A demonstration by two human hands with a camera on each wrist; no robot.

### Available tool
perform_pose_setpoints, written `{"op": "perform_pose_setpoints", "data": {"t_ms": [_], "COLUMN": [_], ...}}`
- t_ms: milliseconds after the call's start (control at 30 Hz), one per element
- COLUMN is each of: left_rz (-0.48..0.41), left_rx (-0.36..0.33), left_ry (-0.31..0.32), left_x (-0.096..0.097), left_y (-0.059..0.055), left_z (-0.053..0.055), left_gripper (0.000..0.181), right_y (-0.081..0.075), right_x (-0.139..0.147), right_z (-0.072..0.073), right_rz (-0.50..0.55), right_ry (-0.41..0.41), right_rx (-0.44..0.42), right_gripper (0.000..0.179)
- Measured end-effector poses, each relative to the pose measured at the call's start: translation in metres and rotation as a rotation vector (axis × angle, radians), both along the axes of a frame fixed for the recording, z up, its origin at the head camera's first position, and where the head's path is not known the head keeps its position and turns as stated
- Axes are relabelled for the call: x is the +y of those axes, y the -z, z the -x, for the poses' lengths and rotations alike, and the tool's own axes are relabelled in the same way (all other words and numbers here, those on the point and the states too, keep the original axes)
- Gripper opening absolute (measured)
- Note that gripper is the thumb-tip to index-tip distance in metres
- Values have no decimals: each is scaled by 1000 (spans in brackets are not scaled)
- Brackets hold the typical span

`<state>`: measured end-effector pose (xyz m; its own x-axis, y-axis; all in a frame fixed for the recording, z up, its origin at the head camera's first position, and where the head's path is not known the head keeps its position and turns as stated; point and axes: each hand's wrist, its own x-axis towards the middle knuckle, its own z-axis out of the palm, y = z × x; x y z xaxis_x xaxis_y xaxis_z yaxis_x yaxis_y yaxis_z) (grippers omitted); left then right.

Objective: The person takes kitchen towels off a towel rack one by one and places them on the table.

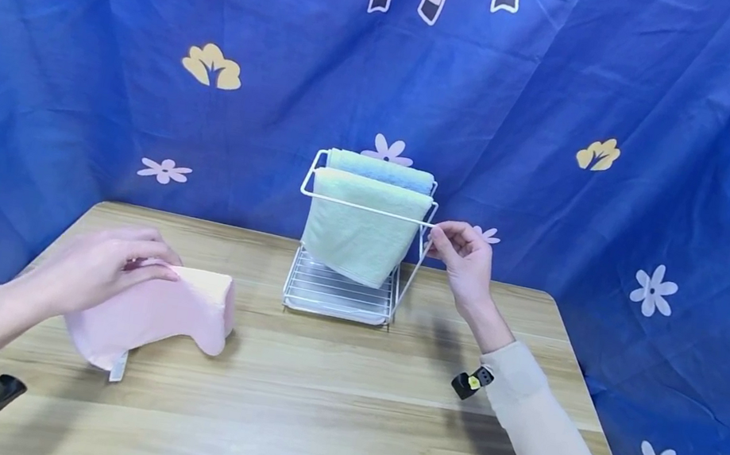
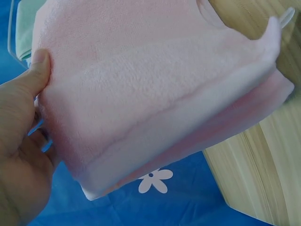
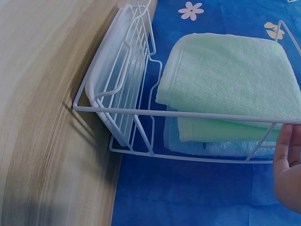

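Note:
A pink towel (image 1: 151,312) with a small white tag hangs from my left hand (image 1: 104,268), which pinches it along its upper edge. In the left wrist view the thumb lies on the face of the pink towel (image 2: 141,84) and the other fingers go behind it. My right hand (image 1: 463,264) grips the upper right front corner of a white wire rack (image 1: 397,297). Over the rack's bars hang a light green towel (image 1: 365,227) and, behind it, a light blue towel (image 1: 382,171). The right wrist view shows the green towel (image 3: 235,75) draped in folds.
The rack stands at the back of a wooden table (image 1: 274,422), with a white tray (image 3: 110,61) at its base. A blue patterned curtain (image 1: 273,83) hangs close behind the table and along its sides. Black wrist straps show at both sleeves.

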<state>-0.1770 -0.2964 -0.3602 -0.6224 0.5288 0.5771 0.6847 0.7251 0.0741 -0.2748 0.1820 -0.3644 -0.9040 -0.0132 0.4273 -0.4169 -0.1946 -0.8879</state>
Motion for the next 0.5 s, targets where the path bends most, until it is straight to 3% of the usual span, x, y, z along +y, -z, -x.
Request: {"op": "perform_pose_setpoints", "data": {"t_ms": [200, 500], "left_rz": [17, 37], "left_rx": [-31, -62], "left_ry": [-58, -72], "left_x": [7, 16], "left_y": [0, 0], "left_z": [7, 24], "left_gripper": [25, 19], "right_y": [-1, 0], "right_x": [0, 1], "right_z": [1, 1], "right_rz": [-12, -10], "right_ry": [-1, 0], "right_rx": [3, 0], "right_gripper": [34, 31]}}
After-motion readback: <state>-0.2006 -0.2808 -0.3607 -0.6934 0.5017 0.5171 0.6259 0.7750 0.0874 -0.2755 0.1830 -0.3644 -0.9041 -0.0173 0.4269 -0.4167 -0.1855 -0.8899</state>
